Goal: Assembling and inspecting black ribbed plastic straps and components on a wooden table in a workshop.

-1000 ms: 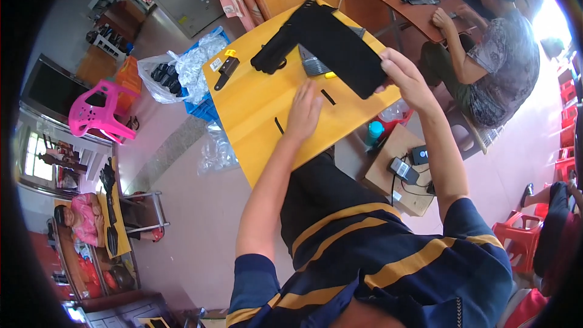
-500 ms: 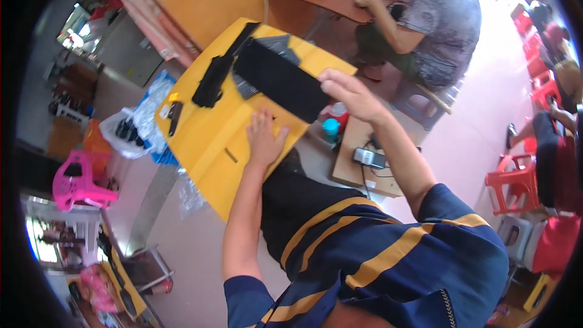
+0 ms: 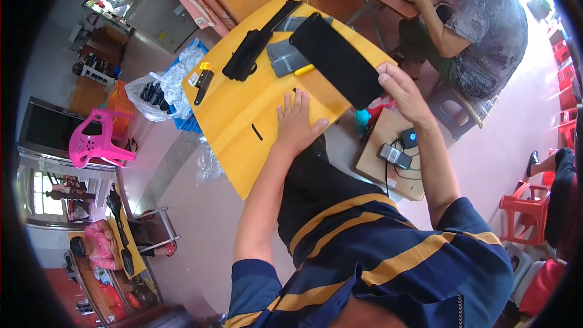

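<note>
My right hand [image 3: 405,92] grips the near right corner of a flat black rectangular panel [image 3: 337,61], thumb on top. The panel is held over the right side of a yellow table [image 3: 231,146]. My left hand [image 3: 296,123] lies flat on the table near its right edge, fingers spread, holding nothing. Partly beneath the panel are a dark grey sheet [image 3: 284,58] and a yellow stick-like thing [image 3: 305,70]. A long black piece [image 3: 249,51], wide at one end and narrow at the other, lies farther left. A short black strip [image 3: 257,132] rests left of my left hand.
A dark-bladed tool with a yellow part [image 3: 204,82] lies at the table's left edge. Beyond it stands a plastic bag [image 3: 149,97] of black parts. A cardboard box [image 3: 382,152] with a corded device is at my right. A person [image 3: 486,30] sits at a brown table.
The view has shifted, so the table appears farther right and higher. The panel has turned slightly, uncovering more of the grey sheet and the yellow thing. My left hand remains flat on the table.
</note>
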`<control>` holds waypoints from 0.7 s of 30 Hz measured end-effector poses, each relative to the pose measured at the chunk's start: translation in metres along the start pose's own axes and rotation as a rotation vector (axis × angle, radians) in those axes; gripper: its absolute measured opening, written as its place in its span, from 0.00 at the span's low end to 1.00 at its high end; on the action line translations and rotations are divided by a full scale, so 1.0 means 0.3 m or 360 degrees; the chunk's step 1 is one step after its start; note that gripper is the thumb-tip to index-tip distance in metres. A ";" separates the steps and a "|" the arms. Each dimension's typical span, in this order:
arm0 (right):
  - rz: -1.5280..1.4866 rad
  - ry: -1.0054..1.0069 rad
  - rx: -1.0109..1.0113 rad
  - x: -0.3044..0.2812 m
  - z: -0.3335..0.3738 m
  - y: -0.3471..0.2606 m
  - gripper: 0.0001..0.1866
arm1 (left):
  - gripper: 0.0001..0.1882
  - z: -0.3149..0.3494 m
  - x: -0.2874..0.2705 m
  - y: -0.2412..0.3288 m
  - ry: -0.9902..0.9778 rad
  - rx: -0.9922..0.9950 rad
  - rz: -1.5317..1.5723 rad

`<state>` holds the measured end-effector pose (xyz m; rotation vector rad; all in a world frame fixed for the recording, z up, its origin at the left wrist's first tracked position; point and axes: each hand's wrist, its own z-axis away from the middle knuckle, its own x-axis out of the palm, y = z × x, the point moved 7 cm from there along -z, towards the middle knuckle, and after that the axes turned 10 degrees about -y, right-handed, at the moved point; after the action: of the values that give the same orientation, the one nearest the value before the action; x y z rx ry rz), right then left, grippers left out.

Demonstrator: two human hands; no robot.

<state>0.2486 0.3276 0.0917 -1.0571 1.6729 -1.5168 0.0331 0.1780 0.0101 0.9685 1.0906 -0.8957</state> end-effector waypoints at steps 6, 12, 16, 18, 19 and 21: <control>0.0045 -0.0134 -0.0040 0.013 -0.012 0.009 0.12 | 0.47 0.011 -0.064 -0.005 0.0248 0.0051 0.0076; -0.0062 -0.0011 -0.0019 0.011 0.014 0.047 0.12 | 0.42 0.033 0.018 0.021 0.0126 0.0121 0.0120; 0.0096 -0.0027 0.0102 -0.001 0.034 0.075 0.12 | 0.37 0.093 -0.057 0.005 0.0520 0.0225 0.0967; 0.0233 -0.0082 0.0059 -0.025 0.051 0.105 0.11 | 0.36 0.108 -0.075 0.046 0.0309 0.0172 0.1406; 0.0354 -0.0144 0.0010 -0.005 0.042 0.095 0.11 | 0.31 0.114 -0.068 0.066 0.0180 0.0191 0.2136; 0.0238 -0.0153 0.0122 0.037 0.062 0.085 0.10 | 0.27 0.130 -0.080 0.088 0.0063 0.0212 0.2877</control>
<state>0.2558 0.3093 0.0646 -0.9279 1.5786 -1.4009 0.0636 0.1524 0.0449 1.5390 -0.1130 0.5624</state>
